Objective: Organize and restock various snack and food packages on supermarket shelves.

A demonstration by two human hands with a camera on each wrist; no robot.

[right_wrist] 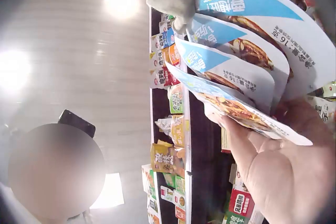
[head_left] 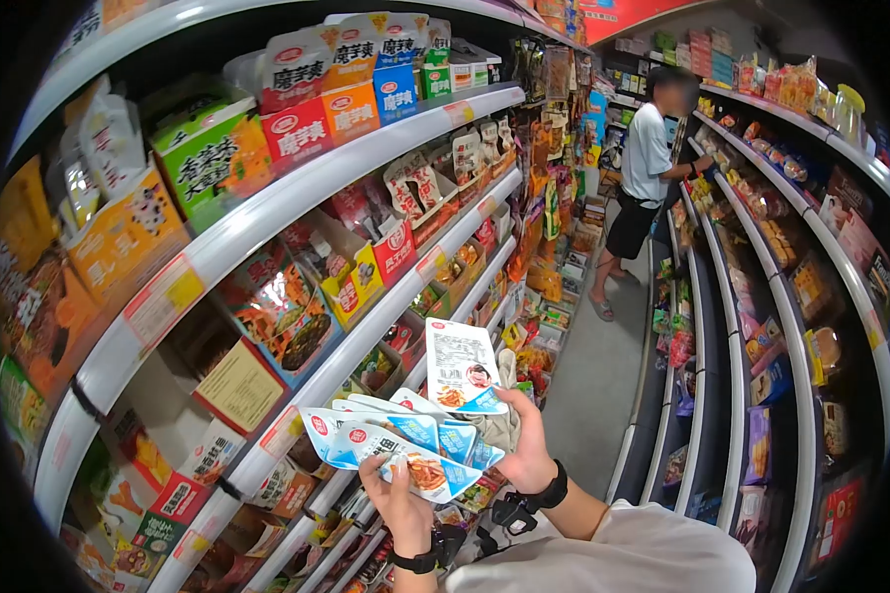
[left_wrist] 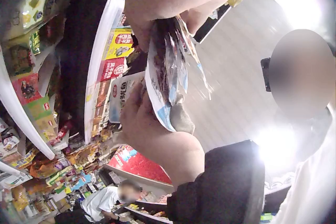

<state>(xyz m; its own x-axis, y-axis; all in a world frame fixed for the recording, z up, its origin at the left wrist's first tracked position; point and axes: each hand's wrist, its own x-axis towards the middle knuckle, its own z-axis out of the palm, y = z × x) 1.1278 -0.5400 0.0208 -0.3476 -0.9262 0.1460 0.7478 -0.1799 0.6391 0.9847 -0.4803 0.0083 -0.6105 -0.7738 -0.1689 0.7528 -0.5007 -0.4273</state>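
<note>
My left hand [head_left: 402, 509] pinches several white-and-blue snack packets [head_left: 427, 472], spread like a fan, thumb on the front one. In the right wrist view these packets [right_wrist: 226, 74] overlap in layers, food pictures showing. My right hand [head_left: 532, 457] grips another packet [head_left: 460, 348] by its lower right corner, thumb on top; its printed back with a barcode faces up. That packet stands just above the fan. A grey, soft-looking object [right_wrist: 168, 1] sits by the right hand's fingers, partly hidden behind the packet in the head view.
Tiered shelves [head_left: 316, 158] with boxed and bagged snacks rise close on the left. Across the narrow aisle [head_left: 585, 381] stand more shelves [head_left: 796, 296] of packaged food. Farther down, a person in a white shirt [head_left: 648, 148] reaches toward the right-hand shelves.
</note>
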